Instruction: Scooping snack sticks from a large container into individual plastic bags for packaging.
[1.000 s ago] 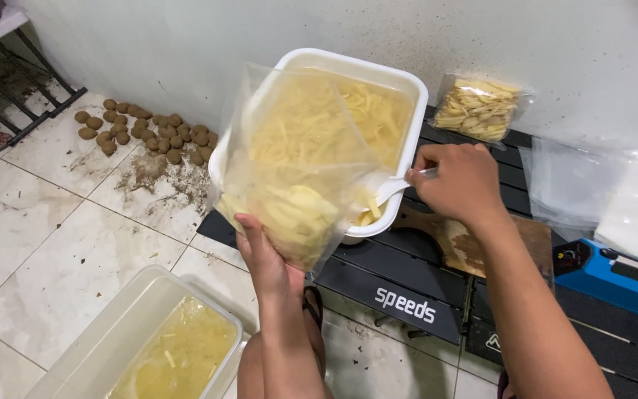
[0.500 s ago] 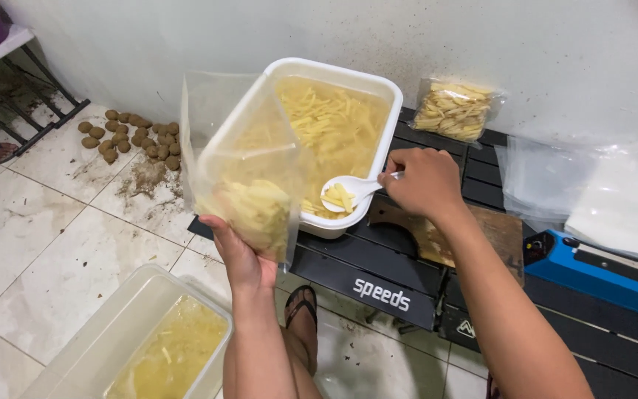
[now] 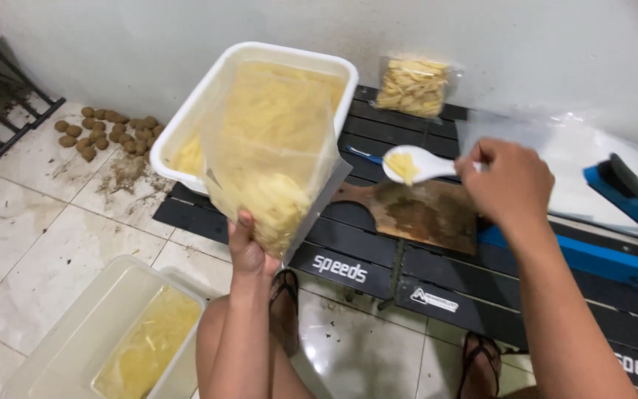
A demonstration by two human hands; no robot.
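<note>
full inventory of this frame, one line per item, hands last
clear bag: 1, part-filled with pale yellow strips, held up over the tub
white tub: 1, yellow strips inside, on the black table
white spoon: 1, a few strips in it, right of the bag
black table: 1, slatted, low
wooden board: 1, brown, on table
sealed bag: 1, yellow strips, by wall
blue sealer: 1, table right
clear bin: 1, yellowish liquid, on floor
brown lumps: many, floor left
left hand: grips bag bottom
right hand: holds spoon

Clear bag (image 3: 275, 162) hides white tub's (image 3: 186, 129) middle; left fingers behind bag; blue sealer (image 3: 622, 222) cut by right edge.
</note>
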